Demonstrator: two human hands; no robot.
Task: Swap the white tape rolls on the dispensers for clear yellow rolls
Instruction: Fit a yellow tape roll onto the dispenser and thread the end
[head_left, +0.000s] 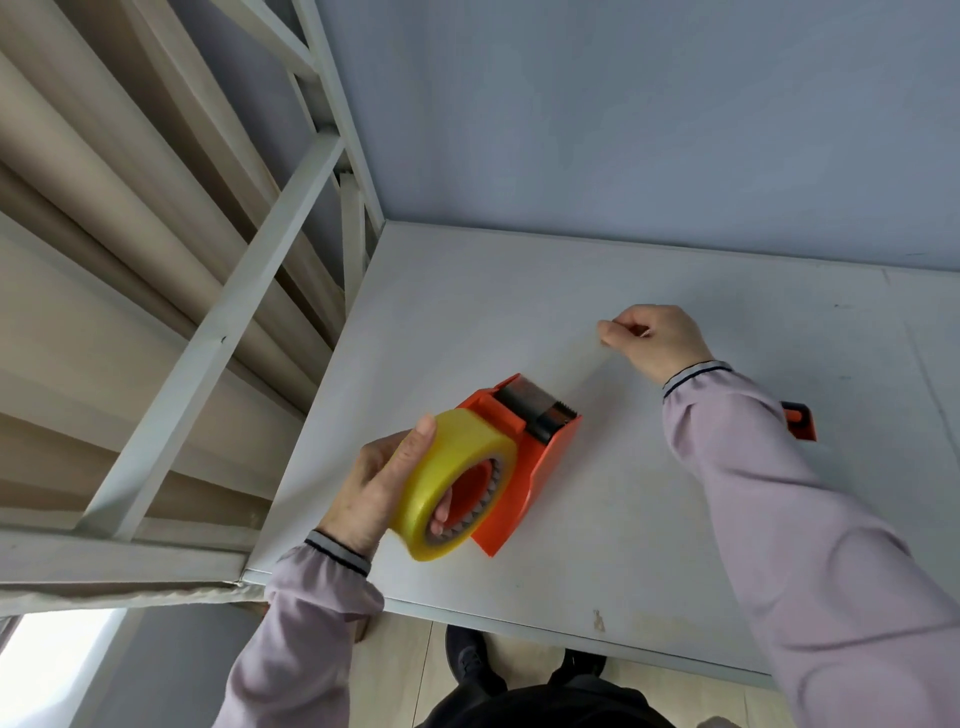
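Note:
An orange tape dispenser (540, 467) lies on the white table (675, 519), its black cutter end pointing away from me. A clear yellow tape roll (441, 478) sits on its hub. My left hand (369, 488) grips this roll, thumb on the outer face and fingertips inside the core. My right hand (654, 338) is farther back on the table, fingers pinched on the free end of a clear tape strip (597, 369) stretched from the cutter. A second orange dispenser (800, 421) shows only a corner behind my right sleeve.
A white metal shelf frame (218, 322) with beige rolls of material stands left of the table. A blue-grey wall (623, 130) closes the back. My shoes (472, 660) show on the wooden floor under the table's front edge.

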